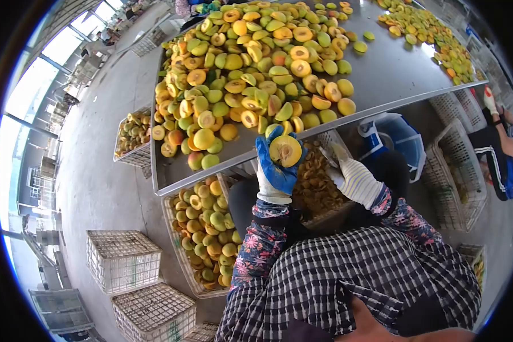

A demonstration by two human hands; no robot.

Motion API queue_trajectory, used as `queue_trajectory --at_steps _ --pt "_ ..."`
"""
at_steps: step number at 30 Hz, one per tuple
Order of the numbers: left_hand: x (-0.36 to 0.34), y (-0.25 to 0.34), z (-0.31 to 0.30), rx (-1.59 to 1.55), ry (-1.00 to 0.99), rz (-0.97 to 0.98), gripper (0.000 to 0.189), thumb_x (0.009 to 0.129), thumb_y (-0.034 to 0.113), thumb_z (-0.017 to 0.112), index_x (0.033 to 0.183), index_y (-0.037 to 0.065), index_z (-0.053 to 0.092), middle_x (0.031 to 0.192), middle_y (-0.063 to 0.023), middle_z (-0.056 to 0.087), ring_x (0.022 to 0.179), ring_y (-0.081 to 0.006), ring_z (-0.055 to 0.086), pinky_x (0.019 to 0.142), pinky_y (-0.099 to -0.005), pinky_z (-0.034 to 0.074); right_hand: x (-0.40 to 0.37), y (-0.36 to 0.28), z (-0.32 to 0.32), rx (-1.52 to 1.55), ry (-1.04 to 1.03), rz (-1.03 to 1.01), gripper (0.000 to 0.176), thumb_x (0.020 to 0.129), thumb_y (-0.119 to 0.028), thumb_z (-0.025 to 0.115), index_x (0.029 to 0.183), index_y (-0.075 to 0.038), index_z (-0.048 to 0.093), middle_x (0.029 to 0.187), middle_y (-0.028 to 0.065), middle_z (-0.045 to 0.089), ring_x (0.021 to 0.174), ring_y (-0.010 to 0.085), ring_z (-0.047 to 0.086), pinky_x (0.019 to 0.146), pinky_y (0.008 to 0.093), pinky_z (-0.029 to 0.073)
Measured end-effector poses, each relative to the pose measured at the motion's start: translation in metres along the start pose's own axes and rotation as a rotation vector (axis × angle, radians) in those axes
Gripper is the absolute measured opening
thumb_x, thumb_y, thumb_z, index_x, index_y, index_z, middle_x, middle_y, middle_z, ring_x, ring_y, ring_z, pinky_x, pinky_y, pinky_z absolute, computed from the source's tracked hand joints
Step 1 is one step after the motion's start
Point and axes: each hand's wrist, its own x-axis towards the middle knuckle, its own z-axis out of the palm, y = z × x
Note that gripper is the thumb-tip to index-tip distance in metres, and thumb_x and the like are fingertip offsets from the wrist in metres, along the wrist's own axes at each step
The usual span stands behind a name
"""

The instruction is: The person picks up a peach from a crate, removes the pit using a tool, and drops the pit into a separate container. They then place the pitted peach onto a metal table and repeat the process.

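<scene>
My left hand (276,176), in a blue-coated glove, is closed around a halved peach (285,151). The peach's yellow cut face is turned up, with the brownish pit area in its middle. My right hand (356,179), in a white striped glove, is closed around what looks like a small knife (328,156); its thin grey blade points up and left, toward the peach, apart from it. Just beyond both hands a big heap of yellow-green peaches (251,74), many cut in half, lies on the metal table (376,85). Below them a crate of brown pits (316,191) stands between my knees.
A crate of peaches (205,228) stands under the table's left corner. Upturned white crates (125,259) sit on the floor at left. A blue-and-clear bucket (402,139) and another crate (456,171) are at right. A co-worker's arm (504,134) shows at far right.
</scene>
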Motion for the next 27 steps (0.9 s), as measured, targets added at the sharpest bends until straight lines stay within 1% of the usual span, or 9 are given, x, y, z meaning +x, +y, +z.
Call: queue_trajectory --at_steps 3,7,9,12,16,18,23,26,27 --pt "-0.001 -0.014 0.001 0.002 -0.047 -0.002 0.05 0.101 0.047 0.045 0.129 0.006 0.054 0.12 -0.0103 0.06 0.111 -0.0257 0.061 0.093 -0.0396 0.054 0.008 -0.03 -0.014 0.187 0.088 -0.143 0.05 0.093 -0.018 0.059 0.135 -0.006 0.037 0.084 0.023 0.064 0.072 0.0416 0.064 0.065 0.0482 0.05" --pt "-0.002 -0.027 -0.004 0.148 -0.096 -0.018 0.046 0.103 0.038 0.046 0.133 0.003 0.046 0.12 -0.0122 0.059 0.109 -0.0235 0.06 0.097 -0.0345 0.051 0.011 -0.032 -0.006 0.003 0.073 -0.173 0.041 0.092 -0.023 0.062 0.123 -0.003 0.044 0.077 0.0184 0.064 0.065 0.0397 0.063 0.057 0.0475 0.05" --pt "-0.007 -0.035 -0.004 0.627 -0.169 0.263 0.041 0.1 0.016 0.054 0.135 0.0 0.041 0.124 -0.0138 0.055 0.11 -0.0233 0.059 0.098 -0.035 0.05 0.014 -0.034 -0.001 -0.056 0.092 -0.186 0.036 0.091 -0.024 0.062 0.117 -0.002 0.049 0.075 0.0184 0.064 0.065 0.0392 0.064 0.056 0.048 0.05" --pt "-0.006 -0.037 -0.013 1.116 -0.238 0.485 0.043 0.094 0.004 0.059 0.133 -0.002 0.041 0.123 -0.0135 0.054 0.111 -0.0237 0.059 0.099 -0.0375 0.05 0.015 -0.037 0.001 -0.139 0.019 -0.183 0.032 0.09 -0.022 0.061 0.11 0.001 0.05 0.075 0.0201 0.064 0.066 0.0401 0.064 0.058 0.0494 0.051" --pt "-0.01 -0.041 -0.005 1.291 -0.129 0.59 0.038 0.095 0.003 0.057 0.129 -0.003 0.043 0.119 -0.0144 0.057 0.108 -0.0249 0.06 0.097 -0.0376 0.051 0.011 -0.027 0.022 -0.031 0.025 -0.145 0.031 0.091 -0.021 0.059 0.105 0.004 0.049 0.074 0.0221 0.063 0.069 0.0427 0.063 0.06 0.0496 0.05" --pt "-0.012 -0.044 -0.01 1.186 -0.114 0.598 0.035 0.097 0.007 0.055 0.128 -0.002 0.044 0.117 -0.0139 0.057 0.108 -0.025 0.06 0.096 -0.0381 0.052 0.01 -0.033 0.018 -0.015 -0.05 -0.091 0.03 0.091 -0.02 0.059 0.104 0.005 0.049 0.073 0.0222 0.063 0.069 0.0429 0.063 0.06 0.0495 0.051" --pt "-0.013 -0.049 -0.01 0.987 -0.115 0.546 0.035 0.086 0.003 0.058 0.121 -0.002 0.053 0.112 -0.0176 0.059 0.1 -0.0313 0.062 0.091 -0.0371 0.049 0.012 -0.038 0.007 -0.143 -0.258 -0.018 0.031 0.09 -0.018 0.059 0.107 0.004 0.047 0.075 0.0228 0.064 0.069 0.0425 0.064 0.06 0.0506 0.05" --pt "-0.009 -0.038 -0.019 1.165 -0.212 0.487 0.022 0.097 0.01 0.048 0.116 0.001 0.053 0.106 -0.0115 0.061 0.097 -0.0219 0.062 0.089 -0.0322 0.051 0.012 -0.03 0.006 -0.099 -0.325 -0.036 0.033 0.091 -0.021 0.059 0.11 0.003 0.046 0.076 0.0229 0.064 0.071 0.0431 0.064 0.062 0.0508 0.05" --pt "-0.008 -0.037 -0.02 0.897 -0.19 0.298 0.019 0.096 0.012 0.051 0.112 0.002 0.054 0.103 -0.011 0.062 0.095 -0.0223 0.062 0.088 -0.0319 0.051 0.011 -0.026 0.008 -0.016 -0.316 -0.051 0.033 0.091 -0.021 0.059 0.11 0.003 0.046 0.077 0.0231 0.065 0.073 0.0433 0.064 0.064 0.0504 0.05"
